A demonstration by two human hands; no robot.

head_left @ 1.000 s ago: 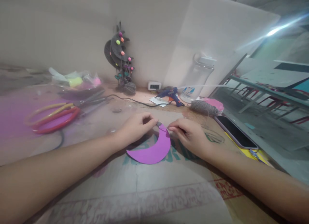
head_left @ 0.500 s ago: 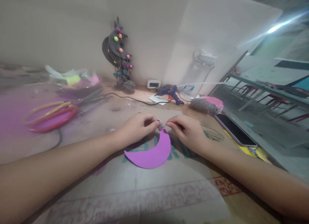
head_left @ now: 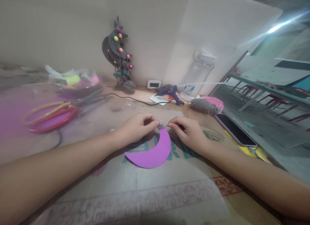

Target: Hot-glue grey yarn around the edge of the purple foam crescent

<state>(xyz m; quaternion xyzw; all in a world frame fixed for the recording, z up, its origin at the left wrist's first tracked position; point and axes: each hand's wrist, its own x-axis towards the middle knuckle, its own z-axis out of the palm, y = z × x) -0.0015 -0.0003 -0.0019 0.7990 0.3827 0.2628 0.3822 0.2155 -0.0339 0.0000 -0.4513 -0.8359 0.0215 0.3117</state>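
Observation:
A purple foam crescent [head_left: 155,151] lies flat on the printed sheet in the middle of the table. My left hand [head_left: 138,126] is closed in a pinch at the crescent's upper tip, holding a small grey piece [head_left: 160,125] there. My right hand [head_left: 187,131] is also pinched, its fingertips just right of the same tip, holding something thin that I cannot make out. Both hands rest on the table and nearly touch each other.
Red and yellow rings [head_left: 52,117] lie at the left near a bag of coloured bits [head_left: 75,80]. A dark moon ornament [head_left: 119,54] stands by the wall. A blue glue gun [head_left: 170,92], grey yarn [head_left: 203,106], clear jug [head_left: 198,76] and phone [head_left: 234,129] lie right.
The two hands have drawn closer together at the crescent's tip. The crescent has shifted slightly left and down in view.

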